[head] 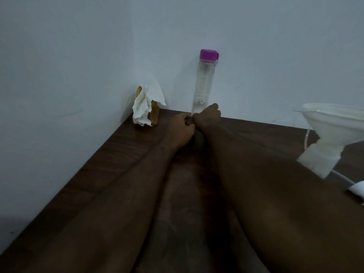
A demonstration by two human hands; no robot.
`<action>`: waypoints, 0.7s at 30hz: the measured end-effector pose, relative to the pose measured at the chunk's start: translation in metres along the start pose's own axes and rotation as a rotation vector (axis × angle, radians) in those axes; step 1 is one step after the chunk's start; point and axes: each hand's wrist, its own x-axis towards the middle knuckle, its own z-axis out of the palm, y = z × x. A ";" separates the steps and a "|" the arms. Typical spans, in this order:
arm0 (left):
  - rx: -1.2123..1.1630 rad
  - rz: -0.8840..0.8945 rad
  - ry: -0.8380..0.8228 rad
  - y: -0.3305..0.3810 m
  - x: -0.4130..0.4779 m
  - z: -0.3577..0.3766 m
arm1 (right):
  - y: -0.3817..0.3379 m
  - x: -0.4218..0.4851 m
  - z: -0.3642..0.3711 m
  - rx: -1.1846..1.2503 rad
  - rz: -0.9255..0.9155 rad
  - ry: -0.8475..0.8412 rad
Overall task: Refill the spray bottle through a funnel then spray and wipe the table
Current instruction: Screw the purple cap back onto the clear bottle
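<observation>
Head view: your L hand (182,126) and R hand (207,115) meet just above frame centre, approx. 12 o'clock, knuckles touching, w/ both forearms stretched out over the dark wood table (118,154). Fingers on both hands are curled in tight and the backs face the camera, so you can't tell whether either one has hold of anything, or what sits btwn them. The R hand is right at the foot of the clear bottle (203,81) and overlaps its base; whether it's touching or only in front, can't tell. That bottle stands upright at the table's far edge against the wall (78,56), w/ its purple cap (208,54) on and faint lettering down the side. At 10 o'clock from your hands, in the corner, a crumpled white tissue (145,107) droops out of a small yellow-brown holder (154,115), near the L hand but not touching it. At 3 o'clock, by the frame's right edge and well apart from both hands, is the white funnel (332,119), mouth up. Its neck runs down to the spray bottle (319,156) at 4 o'clock, of which only a pale torn-edged label shows clearly. A thin tube (342,177) leads from there toward a white piece (357,189) on the table, partly cut off by the edge; can't tell what it is.
</observation>
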 end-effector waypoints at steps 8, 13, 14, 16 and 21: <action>-0.062 0.096 0.173 0.032 -0.055 -0.014 | 0.000 -0.064 -0.052 -0.054 -0.219 -0.051; -0.069 0.157 0.181 0.057 -0.104 -0.007 | 0.010 -0.127 -0.091 -0.222 -0.415 -0.184; -0.074 0.195 0.178 0.061 -0.112 -0.005 | 0.014 -0.136 -0.102 -0.252 -0.449 -0.175; -0.085 0.290 0.175 0.072 -0.127 0.001 | 0.023 -0.152 -0.129 -0.334 -0.524 -0.174; -0.112 0.487 0.109 0.094 -0.158 0.015 | 0.049 -0.195 -0.197 -0.273 -0.656 -0.180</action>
